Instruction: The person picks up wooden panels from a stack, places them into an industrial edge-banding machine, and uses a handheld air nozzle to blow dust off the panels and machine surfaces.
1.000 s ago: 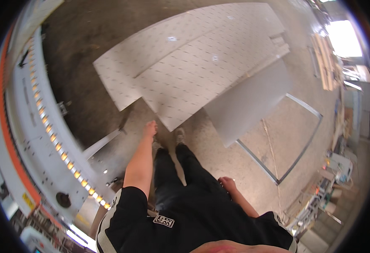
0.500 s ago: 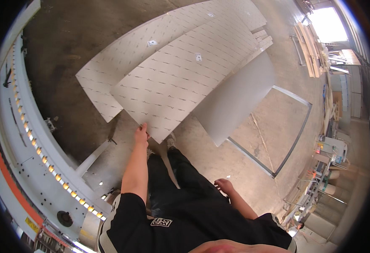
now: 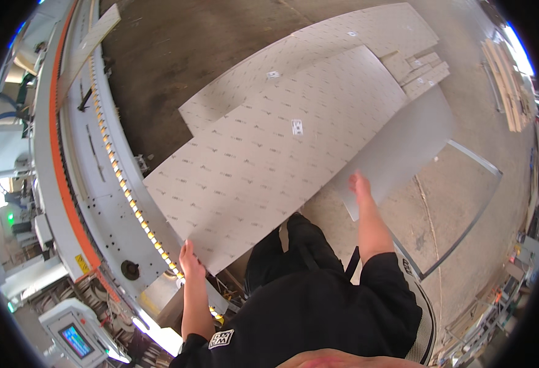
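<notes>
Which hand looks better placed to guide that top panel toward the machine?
Probably the left hand: it grips the panel's corner right beside the machine, while the right hand holds the far edge.

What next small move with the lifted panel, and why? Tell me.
Probably swing the panel toward the machine's roller track. The left hand grips its near corner beside the track, the right hand steadies its far edge, and it is clear of the stack.
</notes>
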Demonstrator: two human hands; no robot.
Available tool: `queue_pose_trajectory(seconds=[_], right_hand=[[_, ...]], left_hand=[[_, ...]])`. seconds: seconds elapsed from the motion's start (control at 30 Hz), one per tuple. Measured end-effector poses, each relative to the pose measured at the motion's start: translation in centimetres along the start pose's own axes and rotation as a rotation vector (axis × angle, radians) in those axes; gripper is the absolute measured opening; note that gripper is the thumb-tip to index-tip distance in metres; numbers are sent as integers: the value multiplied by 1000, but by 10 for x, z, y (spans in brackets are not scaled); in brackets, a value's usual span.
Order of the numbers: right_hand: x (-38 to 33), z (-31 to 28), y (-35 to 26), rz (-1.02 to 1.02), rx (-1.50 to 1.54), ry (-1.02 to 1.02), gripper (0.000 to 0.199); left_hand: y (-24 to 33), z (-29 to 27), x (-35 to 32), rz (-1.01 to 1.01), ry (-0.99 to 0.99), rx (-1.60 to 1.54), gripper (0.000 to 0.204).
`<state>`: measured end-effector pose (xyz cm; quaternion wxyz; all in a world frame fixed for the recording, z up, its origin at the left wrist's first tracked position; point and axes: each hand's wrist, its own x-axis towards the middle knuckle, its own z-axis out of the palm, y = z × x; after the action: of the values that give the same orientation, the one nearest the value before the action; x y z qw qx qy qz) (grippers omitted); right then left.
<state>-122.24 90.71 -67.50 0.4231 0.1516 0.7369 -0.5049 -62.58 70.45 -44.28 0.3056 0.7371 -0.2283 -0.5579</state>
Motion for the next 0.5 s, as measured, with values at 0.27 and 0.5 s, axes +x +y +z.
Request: queue_pose_trajectory(seconds=[0.27,0.5], right_hand=[[34,70,-53,199,508,69,69],[27,62,-6,2,520,5,64]], left_hand=[[5,-96,-91,201,336,-188,43],[-29,-168,-86,149,505,-114,41]])
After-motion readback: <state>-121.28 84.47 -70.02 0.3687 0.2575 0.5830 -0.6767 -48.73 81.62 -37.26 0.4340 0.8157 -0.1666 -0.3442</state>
